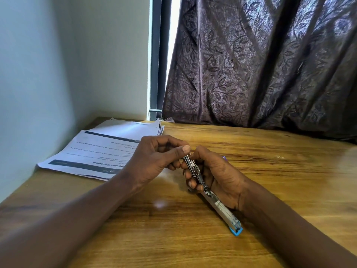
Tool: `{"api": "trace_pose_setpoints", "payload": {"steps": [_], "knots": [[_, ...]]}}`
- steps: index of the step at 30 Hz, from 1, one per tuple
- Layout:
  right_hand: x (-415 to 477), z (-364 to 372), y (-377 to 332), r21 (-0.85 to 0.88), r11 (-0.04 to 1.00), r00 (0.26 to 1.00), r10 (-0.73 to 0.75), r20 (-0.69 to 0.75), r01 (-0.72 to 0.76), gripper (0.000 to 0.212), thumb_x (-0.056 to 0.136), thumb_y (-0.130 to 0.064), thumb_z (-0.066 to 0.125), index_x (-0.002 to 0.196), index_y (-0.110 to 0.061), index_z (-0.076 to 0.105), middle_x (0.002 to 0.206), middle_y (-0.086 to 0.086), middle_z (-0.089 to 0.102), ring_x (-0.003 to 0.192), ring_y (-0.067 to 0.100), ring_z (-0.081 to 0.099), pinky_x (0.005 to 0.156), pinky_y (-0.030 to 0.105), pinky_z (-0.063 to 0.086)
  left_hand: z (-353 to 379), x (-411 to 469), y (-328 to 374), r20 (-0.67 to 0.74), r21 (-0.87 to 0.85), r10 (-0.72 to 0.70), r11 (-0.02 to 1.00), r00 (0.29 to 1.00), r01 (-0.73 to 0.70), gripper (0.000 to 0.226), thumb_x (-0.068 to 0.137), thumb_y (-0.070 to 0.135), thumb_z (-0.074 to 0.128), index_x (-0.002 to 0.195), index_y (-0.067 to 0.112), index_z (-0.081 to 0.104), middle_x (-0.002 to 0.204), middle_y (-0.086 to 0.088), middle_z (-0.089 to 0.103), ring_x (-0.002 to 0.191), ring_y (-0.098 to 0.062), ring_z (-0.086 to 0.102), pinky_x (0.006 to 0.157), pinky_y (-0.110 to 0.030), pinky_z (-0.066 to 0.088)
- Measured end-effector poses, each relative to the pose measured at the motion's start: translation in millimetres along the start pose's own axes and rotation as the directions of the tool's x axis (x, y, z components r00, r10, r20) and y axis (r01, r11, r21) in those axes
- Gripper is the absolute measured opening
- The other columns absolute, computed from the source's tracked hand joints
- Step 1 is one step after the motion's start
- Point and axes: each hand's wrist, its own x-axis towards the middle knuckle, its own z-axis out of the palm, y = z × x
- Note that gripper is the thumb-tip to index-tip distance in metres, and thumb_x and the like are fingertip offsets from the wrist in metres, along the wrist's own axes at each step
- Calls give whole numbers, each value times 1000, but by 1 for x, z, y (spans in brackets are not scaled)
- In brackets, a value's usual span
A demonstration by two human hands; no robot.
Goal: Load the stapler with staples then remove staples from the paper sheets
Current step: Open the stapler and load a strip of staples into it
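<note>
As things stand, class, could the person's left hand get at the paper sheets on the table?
Probably yes. The paper sheets lie on the table right beside the left hand, with nothing between. It would first have to release the stapler, whose far end it pinches.

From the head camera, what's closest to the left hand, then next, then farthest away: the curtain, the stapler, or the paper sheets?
1. Stapler: the left hand pinches its far end, while the right hand holds it.
2. Paper sheets: on the table, just left of and behind that hand.
3. Curtain: hanging beyond the table's far edge, to the right.
</note>
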Motion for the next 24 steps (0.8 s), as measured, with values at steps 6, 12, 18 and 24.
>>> {"api": "trace_pose_setpoints", "payload": {"steps": [6,12,18,24], "knots": [[-3,4,-3,14,1000,1000,8,-10,-7,35,101,-25,44,80,-7,66,66,9,61,50,15,51,42,21,33,2,0,1,-26,49,13,999,1000,-11,24,78,17,82,100,10,78,72,-8,75,63,-14,68,62,-27,56],[2,11,-1,130,991,999,43,17,-45,32,93,-11,36,105,3,62,73,15,66,51,17,54,43,21,38,-2,0,4,-89,66,12,998,996,-6,18,81,9,81,99,8,77,72,-9,74,61,-13,65,64,-26,58],[0,7,-5,248,968,991,-64,116,34,28,90,-5,32,105,-7,55,94,30,69,63,29,63,55,29,51,-4,2,5,-168,-40,-90,996,982,85,14,82,9,80,96,5,76,71,-6,72,59,-10,66,60,-24,57],[-2,6,-5,293,955,981,-94,168,41,25,80,-19,45,73,-1,61,99,30,70,71,33,68,64,32,59,-12,6,7,-258,-167,-191,974,947,151,17,82,10,80,98,5,77,81,-8,76,62,-12,63,60,-24,57]]}}
